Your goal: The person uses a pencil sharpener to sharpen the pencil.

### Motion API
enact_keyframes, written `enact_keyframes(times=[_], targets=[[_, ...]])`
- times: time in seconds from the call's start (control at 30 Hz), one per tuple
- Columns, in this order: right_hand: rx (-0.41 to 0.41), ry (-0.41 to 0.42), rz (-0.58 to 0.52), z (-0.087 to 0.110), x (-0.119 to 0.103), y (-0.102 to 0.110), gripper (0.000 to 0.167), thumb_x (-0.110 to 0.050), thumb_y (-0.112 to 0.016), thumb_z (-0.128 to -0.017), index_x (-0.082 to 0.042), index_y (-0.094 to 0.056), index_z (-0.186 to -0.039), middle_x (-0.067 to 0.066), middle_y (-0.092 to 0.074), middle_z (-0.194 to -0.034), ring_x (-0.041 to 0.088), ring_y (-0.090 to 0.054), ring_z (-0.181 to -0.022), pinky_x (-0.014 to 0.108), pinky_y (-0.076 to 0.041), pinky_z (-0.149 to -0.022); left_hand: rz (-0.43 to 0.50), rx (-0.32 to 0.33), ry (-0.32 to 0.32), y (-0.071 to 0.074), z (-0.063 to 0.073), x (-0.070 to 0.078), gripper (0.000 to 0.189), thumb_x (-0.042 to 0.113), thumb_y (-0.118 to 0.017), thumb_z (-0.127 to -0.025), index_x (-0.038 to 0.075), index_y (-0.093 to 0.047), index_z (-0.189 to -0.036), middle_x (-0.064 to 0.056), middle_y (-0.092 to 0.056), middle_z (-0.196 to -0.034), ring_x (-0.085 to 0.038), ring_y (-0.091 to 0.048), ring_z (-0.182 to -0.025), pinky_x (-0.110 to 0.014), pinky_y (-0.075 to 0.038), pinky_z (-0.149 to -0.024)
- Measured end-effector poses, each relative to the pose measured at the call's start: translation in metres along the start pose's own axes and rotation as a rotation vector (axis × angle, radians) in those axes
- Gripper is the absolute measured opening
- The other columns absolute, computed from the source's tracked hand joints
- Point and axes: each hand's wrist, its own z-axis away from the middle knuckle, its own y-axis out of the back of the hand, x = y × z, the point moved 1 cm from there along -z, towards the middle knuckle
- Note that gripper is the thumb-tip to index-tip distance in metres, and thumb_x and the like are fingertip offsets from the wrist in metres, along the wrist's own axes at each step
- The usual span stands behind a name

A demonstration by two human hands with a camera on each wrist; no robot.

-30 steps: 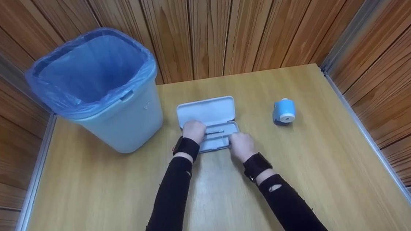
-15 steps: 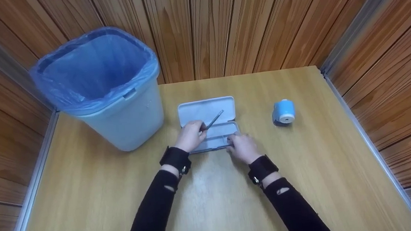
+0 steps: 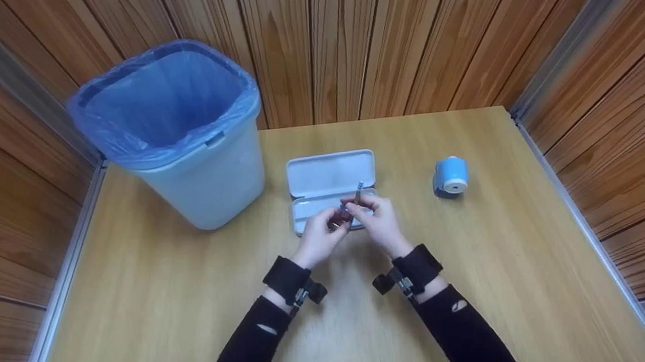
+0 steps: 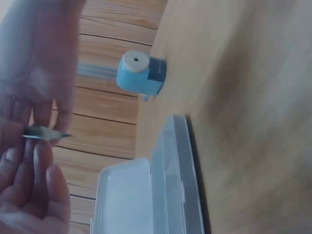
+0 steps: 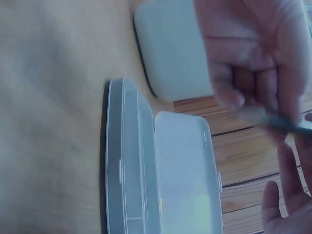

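A short dark pencil (image 3: 359, 192) is held between both hands above the near part of an open white pencil case (image 3: 330, 172). My left hand (image 3: 321, 238) grips the pencil low down. My right hand (image 3: 382, 222) pinches it higher up with thumb and forefinger. The pencil's sharpened tip (image 4: 53, 134) points down toward the table in the left wrist view. In the right wrist view the pencil (image 5: 278, 121) is blurred, and fingers hide part of it. The case's lid stands back, and the hands cover part of its divided tray.
A blue and white pencil sharpener (image 3: 451, 175) stands on the table to the right. At the back left stands a pale bin (image 3: 213, 184) with a blue liner (image 3: 161, 101). Wood-panelled walls (image 3: 341, 47) enclose the table's back and sides.
The pencil has come up out of the case in my left hand and swung more upright. My right hand has left the case's right edge and moved in to the pencil.
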Motion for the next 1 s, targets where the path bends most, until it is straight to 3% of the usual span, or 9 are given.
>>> enact_keyframes(times=[0.13, 0.23, 0.3, 0.43, 0.57, 0.67, 0.83, 0.93, 1.0], targets=[[0.008, 0.046, 0.153, 0.002, 0.002, 0.000, 0.016, -0.002, -0.063, -0.093, 0.005, -0.074, -0.103, 0.022, -0.075, -0.095, 0.024, -0.068, -0.090, 0.024, -0.052, -0.078, -0.301, 0.178, -0.141, 0.005, 0.005, 0.000, 0.015, 0.006, -0.058, -0.096, -0.001, -0.067, -0.106, -0.015, -0.070, -0.102, -0.027, -0.067, -0.095, -0.036, -0.056, -0.085], [-0.004, 0.158, 0.379, 0.003, 0.004, 0.001, 0.015, -0.003, -0.067, -0.091, 0.002, -0.075, -0.102, 0.017, -0.076, -0.095, 0.028, -0.071, -0.086, 0.030, -0.057, -0.076, -0.488, 0.317, -0.280, 0.011, 0.007, 0.004, 0.018, 0.005, -0.061, -0.094, 0.000, -0.066, -0.110, -0.015, -0.068, -0.104, -0.028, -0.065, -0.097, -0.037, -0.055, -0.086], [-0.011, 0.256, 0.533, 0.004, 0.005, 0.000, 0.014, -0.005, -0.071, -0.088, -0.001, -0.076, -0.101, 0.014, -0.077, -0.093, 0.027, -0.072, -0.084, 0.036, -0.058, -0.077, -0.602, 0.361, -0.376, 0.015, 0.007, 0.009, 0.024, 0.006, -0.064, -0.092, 0.001, -0.064, -0.115, -0.014, -0.067, -0.108, -0.028, -0.064, -0.099, -0.039, -0.055, -0.087], [-0.017, 0.402, 0.722, 0.007, 0.004, -0.002, 0.013, -0.010, -0.074, -0.085, -0.005, -0.077, -0.097, 0.011, -0.076, -0.086, 0.026, -0.071, -0.080, 0.043, -0.055, -0.077, -0.915, 0.340, -0.501, 0.017, 0.007, 0.015, 0.028, 0.012, -0.066, -0.088, 0.009, -0.066, -0.116, -0.008, -0.068, -0.110, -0.024, -0.062, -0.101, -0.038, -0.052, -0.086], [-0.026, 0.475, 0.783, 0.009, 0.002, -0.005, 0.011, -0.011, -0.075, -0.085, -0.005, -0.077, -0.095, 0.009, -0.073, -0.080, 0.026, -0.068, -0.076, 0.042, -0.053, -0.076, -1.190, 0.267, -0.514, 0.014, 0.008, 0.012, 0.017, 0.017, -0.063, -0.089, 0.016, -0.068, -0.105, 0.000, -0.067, -0.098, -0.019, -0.059, -0.096, -0.035, -0.047, -0.086], [-0.023, 0.523, 0.807, 0.010, 0.002, -0.008, 0.009, -0.008, -0.075, -0.084, -0.005, -0.077, -0.092, 0.008, -0.071, -0.078, 0.024, -0.067, -0.073, 0.040, -0.053, -0.074, -1.248, 0.219, -0.507, 0.011, 0.008, 0.007, 0.012, 0.020, -0.060, -0.090, 0.016, -0.067, -0.099, 0.003, -0.067, -0.089, -0.016, -0.058, -0.087, -0.031, -0.046, -0.079], [-0.015, 0.592, 0.860, 0.012, 0.007, -0.010, 0.013, -0.008, -0.078, -0.079, -0.007, -0.077, -0.092, 0.006, -0.071, -0.078, 0.023, -0.067, -0.073, 0.038, -0.050, -0.073, -1.205, 0.180, -0.509, 0.006, 0.010, -0.002, 0.011, 0.023, -0.061, -0.090, 0.013, -0.065, -0.092, 0.000, -0.069, -0.081, -0.016, -0.061, -0.075, -0.028, -0.047, -0.066], [-0.067, 0.571, 0.857, 0.010, 0.012, -0.001, 0.033, -0.014, -0.081, -0.078, -0.006, -0.073, -0.108, 0.010, -0.073, -0.091, 0.029, -0.068, -0.087, 0.045, -0.049, -0.082, -1.185, 0.182, -0.507, 0.007, 0.011, -0.009, 0.009, 0.020, -0.061, -0.088, 0.012, -0.063, -0.090, -0.002, -0.070, -0.078, -0.018, -0.062, -0.072, -0.029, -0.048, -0.065], [-0.113, 0.511, 0.833, 0.007, 0.017, 0.013, 0.051, -0.018, -0.082, -0.078, -0.005, -0.066, -0.124, 0.015, -0.071, -0.105, 0.035, -0.065, -0.100, 0.054, -0.045, -0.091, -1.170, 0.197, -0.496, 0.011, 0.013, -0.014, 0.005, 0.015, -0.061, -0.086, 0.011, -0.063, -0.088, -0.003, -0.070, -0.078, -0.019, -0.063, -0.072, -0.029, -0.048, -0.066]])
